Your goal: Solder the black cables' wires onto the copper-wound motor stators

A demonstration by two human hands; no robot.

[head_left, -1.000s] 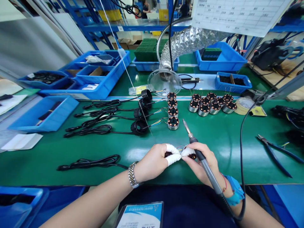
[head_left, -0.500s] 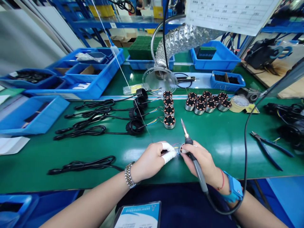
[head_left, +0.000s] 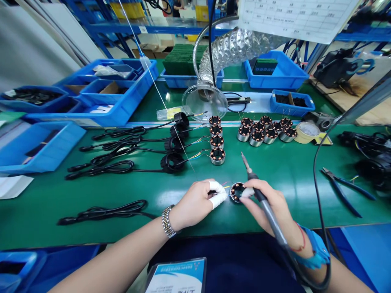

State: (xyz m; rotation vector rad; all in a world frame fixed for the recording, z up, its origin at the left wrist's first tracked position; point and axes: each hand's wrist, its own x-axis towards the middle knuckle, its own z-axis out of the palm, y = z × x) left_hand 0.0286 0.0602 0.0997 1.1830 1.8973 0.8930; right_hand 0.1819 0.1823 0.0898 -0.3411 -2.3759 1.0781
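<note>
My left hand (head_left: pixel 198 201), with white finger cots and a wristwatch, pinches thin coloured wires beside a small motor stator (head_left: pixel 236 191) with copper windings lying on the green mat (head_left: pixel 290 175). Fingers of my right hand (head_left: pixel 269 201) touch the stator's right side. That same hand holds a soldering iron (head_left: pixel 259 195), its tip raised and pointing away from me, clear of the stator. A black coiled cable (head_left: pixel 106 211) lies left of my left arm.
Wired stators (head_left: pixel 217 155) with black cables (head_left: pixel 122 165) sit in a column ahead. Loose stators (head_left: pixel 264 132) cluster beside a tape roll (head_left: pixel 307 132). Pliers (head_left: pixel 345 191) lie to the right. Blue bins (head_left: pixel 100 97) stand at the left, a fume hose funnel (head_left: pixel 204 101) behind.
My right hand shifted slightly right, uncovering the stator, and the soldering iron tilted so that its tip points further right. The view shifted a little.
</note>
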